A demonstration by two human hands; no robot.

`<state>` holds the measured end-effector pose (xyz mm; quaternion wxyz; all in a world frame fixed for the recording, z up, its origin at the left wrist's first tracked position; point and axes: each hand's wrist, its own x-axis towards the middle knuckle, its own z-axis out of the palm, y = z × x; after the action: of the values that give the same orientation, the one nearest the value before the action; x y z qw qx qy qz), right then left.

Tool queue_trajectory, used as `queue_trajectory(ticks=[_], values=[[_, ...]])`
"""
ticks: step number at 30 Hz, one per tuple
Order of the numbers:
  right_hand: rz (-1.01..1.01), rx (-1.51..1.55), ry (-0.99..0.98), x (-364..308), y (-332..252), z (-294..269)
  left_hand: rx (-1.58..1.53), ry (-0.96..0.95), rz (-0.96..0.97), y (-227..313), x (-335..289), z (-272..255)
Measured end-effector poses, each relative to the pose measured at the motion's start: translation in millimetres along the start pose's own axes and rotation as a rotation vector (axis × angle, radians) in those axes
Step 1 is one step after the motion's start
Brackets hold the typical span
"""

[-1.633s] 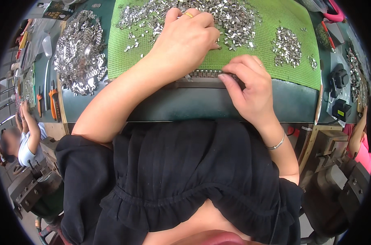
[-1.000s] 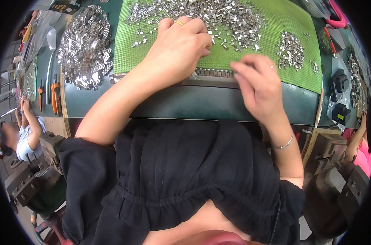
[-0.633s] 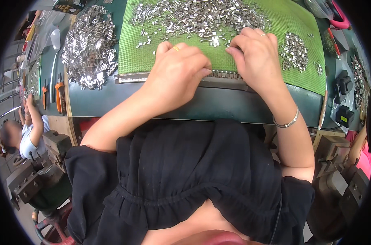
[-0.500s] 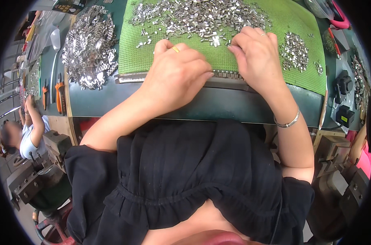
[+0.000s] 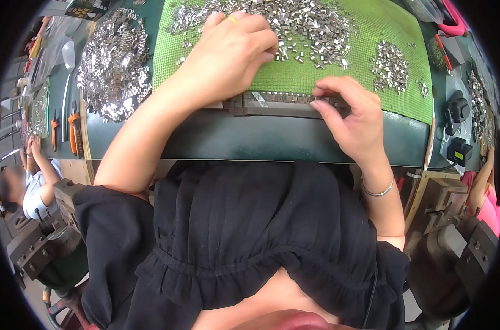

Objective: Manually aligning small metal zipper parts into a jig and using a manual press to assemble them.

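A green mat (image 5: pixel 393 30) lies on the dark green bench, strewn with several small silver metal clips (image 5: pixel 310 22). Along its near edge runs a narrow metal rail (image 5: pixel 277 99) with clips lined up in it. My left hand (image 5: pixel 231 52) rests palm down on the mat among the loose clips, fingers curled, a yellow ring on one finger. My right hand (image 5: pixel 352 113) sits at the right end of the rail, fingertips pinched on a clip there. A thin bracelet circles my right wrist.
A large heap of shiny metal pieces (image 5: pixel 115 60) lies left of the mat. Orange-handled pliers (image 5: pixel 73 132) lie at the far left. A smaller clip pile (image 5: pixel 390 66) sits on the mat's right. Other people sit at left (image 5: pixel 33 184) and right (image 5: pixel 484 190). Black fixtures (image 5: pixel 456 107) stand right.
My right hand has come back from the mat to the right end of the rail. My left hand has moved up onto the loose clips.
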<state>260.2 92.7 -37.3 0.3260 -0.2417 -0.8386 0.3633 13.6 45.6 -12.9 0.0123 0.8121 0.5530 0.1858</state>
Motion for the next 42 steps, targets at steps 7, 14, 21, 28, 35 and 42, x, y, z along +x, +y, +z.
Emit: queue_trajectory(ticks=[7, 14, 21, 28, 35, 42], values=[[-0.04, -0.05, -0.01, 12, 5, -10, -0.279, -0.154, -0.097, 28, -27, -7], [-0.254, -0.502, -0.139, 53, 22, 2, -0.094, 0.05, 0.046, 29, -42, 4], [-0.354, -0.523, -0.193, 66, 31, 3, -0.068, 0.18, 0.037, 38, -52, 7], [-0.256, -0.427, -0.134, 39, 6, -9, -0.144, 0.114, -0.133, 40, -37, 13], [-0.102, -0.381, -0.141, 2, 2, -7, -0.121, 0.133, -0.129, 40, -37, 16], [-0.225, -0.431, -0.015, -19, 4, -8, -0.042, 0.154, -0.221, 30, -69, -9]])
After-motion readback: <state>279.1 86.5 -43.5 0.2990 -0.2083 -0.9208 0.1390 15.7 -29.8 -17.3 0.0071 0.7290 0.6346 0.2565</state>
